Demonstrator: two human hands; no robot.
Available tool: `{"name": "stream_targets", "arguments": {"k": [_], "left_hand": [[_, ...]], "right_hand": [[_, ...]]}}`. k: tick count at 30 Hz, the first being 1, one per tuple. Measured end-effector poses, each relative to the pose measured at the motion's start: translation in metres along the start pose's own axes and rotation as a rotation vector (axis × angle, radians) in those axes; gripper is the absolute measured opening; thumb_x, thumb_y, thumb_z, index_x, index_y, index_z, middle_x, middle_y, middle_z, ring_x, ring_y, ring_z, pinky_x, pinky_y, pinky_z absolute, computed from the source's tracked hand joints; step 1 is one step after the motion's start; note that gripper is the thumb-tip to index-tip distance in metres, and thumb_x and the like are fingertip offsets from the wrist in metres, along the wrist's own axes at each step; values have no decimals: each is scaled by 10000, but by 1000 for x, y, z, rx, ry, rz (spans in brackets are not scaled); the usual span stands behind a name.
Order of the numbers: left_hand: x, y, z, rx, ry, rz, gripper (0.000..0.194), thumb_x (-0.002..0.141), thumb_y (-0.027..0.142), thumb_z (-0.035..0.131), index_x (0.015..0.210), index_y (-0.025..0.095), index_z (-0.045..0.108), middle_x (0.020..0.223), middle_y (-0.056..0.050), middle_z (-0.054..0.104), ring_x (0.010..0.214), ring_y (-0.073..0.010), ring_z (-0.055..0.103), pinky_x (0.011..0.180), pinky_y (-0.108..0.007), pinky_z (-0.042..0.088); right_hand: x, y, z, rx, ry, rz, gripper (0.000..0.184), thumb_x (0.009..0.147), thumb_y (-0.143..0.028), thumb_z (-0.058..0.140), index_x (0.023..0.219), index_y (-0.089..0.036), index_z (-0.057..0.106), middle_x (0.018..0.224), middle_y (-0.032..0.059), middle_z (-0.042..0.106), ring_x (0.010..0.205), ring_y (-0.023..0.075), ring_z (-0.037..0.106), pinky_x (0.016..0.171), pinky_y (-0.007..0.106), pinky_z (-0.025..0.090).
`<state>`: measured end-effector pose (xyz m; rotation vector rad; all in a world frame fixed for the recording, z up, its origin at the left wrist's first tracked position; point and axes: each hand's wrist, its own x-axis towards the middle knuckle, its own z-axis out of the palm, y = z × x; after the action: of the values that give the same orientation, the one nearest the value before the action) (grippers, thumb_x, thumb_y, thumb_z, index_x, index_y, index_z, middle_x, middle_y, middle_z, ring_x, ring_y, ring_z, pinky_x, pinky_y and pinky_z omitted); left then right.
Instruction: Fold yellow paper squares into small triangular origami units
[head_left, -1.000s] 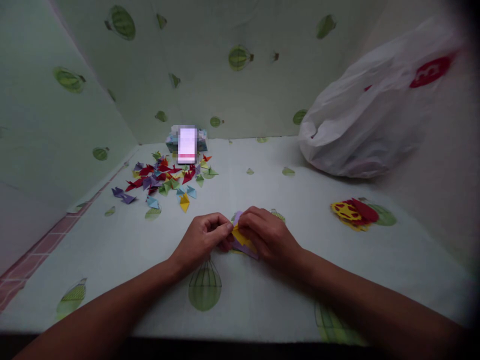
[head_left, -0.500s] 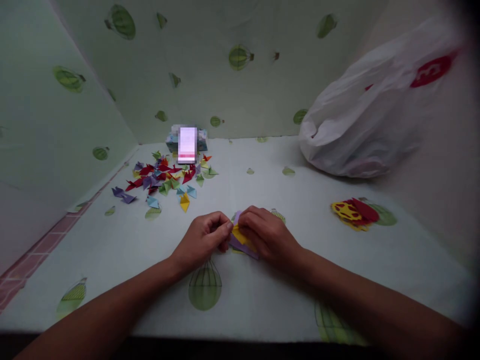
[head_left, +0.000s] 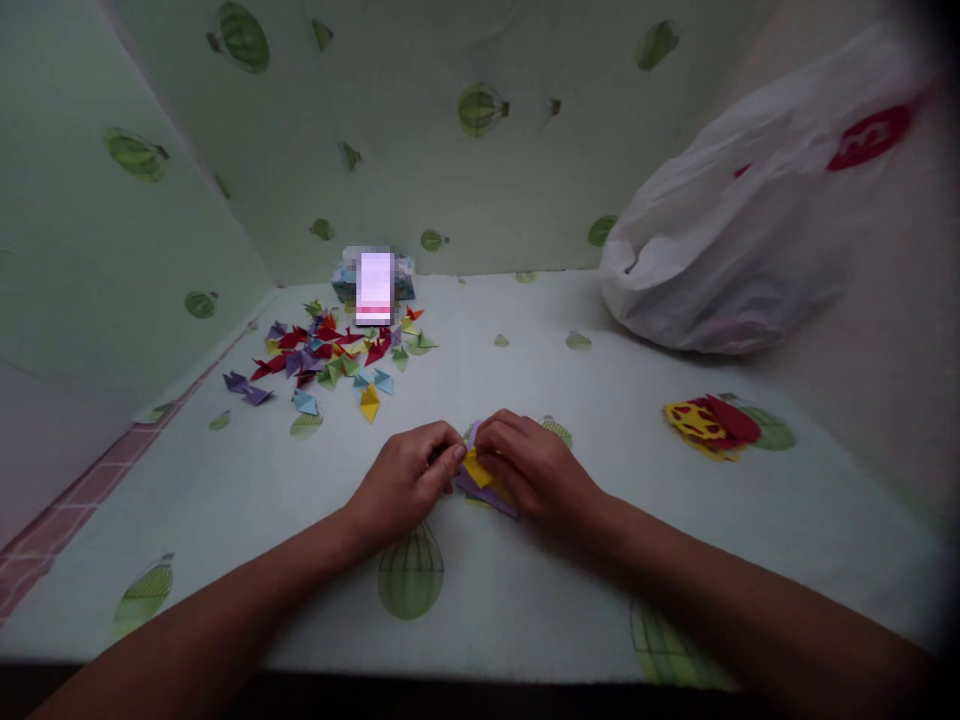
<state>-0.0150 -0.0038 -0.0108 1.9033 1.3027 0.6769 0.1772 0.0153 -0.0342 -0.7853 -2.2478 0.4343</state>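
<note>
Both hands meet at the middle of the table (head_left: 525, 620). My left hand (head_left: 405, 478) is curled, its fingertips pinching the left edge of a small yellow paper piece (head_left: 476, 468). My right hand (head_left: 536, 470) is also closed, pressing and gripping the same yellow paper from the right. Beneath the yellow piece lies purple paper (head_left: 487, 494), partly hidden by my right hand. The fold itself is mostly covered by my fingers.
A pile of several small folded paper pieces (head_left: 330, 355) in red, purple, blue, green and yellow lies at the back left, with a small box (head_left: 375, 280) behind it. Red and yellow cut papers (head_left: 709, 425) lie at the right. A white plastic bag (head_left: 750, 220) fills the back right.
Hardly anything: both hands stay on the yellow paper, with only slight finger shifts and a small camera movement.
</note>
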Motion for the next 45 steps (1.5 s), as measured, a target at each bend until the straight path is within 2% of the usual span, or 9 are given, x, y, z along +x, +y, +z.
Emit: {"name": "stream_targets", "arguments": {"k": [5,19,27,31,35,38,41,45], "left_hand": [[0,-2,-1,73,-2,48,200,951,265,448,803,185,555,632,10,581,598,-145,532,609,-263,404],[1,-6,1,50,-24,55,210,971,273,416,809,190,523,636,17,573,594,-145,527,624,-276,399],[1,-9,2,43,-5,56,211,978,281,404,821,187,510,644,17,557,601,-144,520,614,-282,416],[0,-10,5,-177,31,-3,232,991,335,385,882,184,524,695,10,561,606,-137,536,575,-269,447],[1,-10,11,-490,-75,-64,208,943,359,501,1007,168,551,774,-14,608,661,-140,587,545,-243,480],[1,-9,16,-599,-104,-70,193,897,327,585,988,157,580,766,-11,629,628,-111,581,551,-216,479],[1,-10,18,-653,-70,-60,170,880,316,610,936,155,596,728,3,620,615,-101,583,541,-199,468],[0,-10,17,-680,-40,-66,166,868,312,628,905,151,607,701,1,630,614,-109,594,549,-207,486]], "right_hand": [[-1,1,1,56,-6,22,133,922,-122,441,828,-190,505,821,60,584,745,180,534,672,302,442],[-1,3,3,60,-31,13,130,923,-110,440,835,-182,503,882,87,595,807,196,561,715,323,456],[-1,1,2,10,1,17,150,898,-92,453,782,-184,477,768,43,534,673,164,478,615,282,379],[-1,-4,-1,114,96,106,158,892,-84,467,771,-185,485,755,22,525,673,144,481,620,264,375],[-2,-8,-2,315,182,314,103,862,-111,524,787,-181,526,775,15,550,703,142,509,644,270,388],[-1,-10,0,456,194,436,79,857,-151,541,784,-182,539,787,13,550,711,144,510,632,274,387],[-2,-11,2,453,197,433,88,851,-152,553,769,-183,546,787,10,548,716,142,506,640,277,383],[-3,-13,3,317,209,324,104,855,-115,554,771,-177,559,767,4,530,709,138,498,650,277,376]]}}
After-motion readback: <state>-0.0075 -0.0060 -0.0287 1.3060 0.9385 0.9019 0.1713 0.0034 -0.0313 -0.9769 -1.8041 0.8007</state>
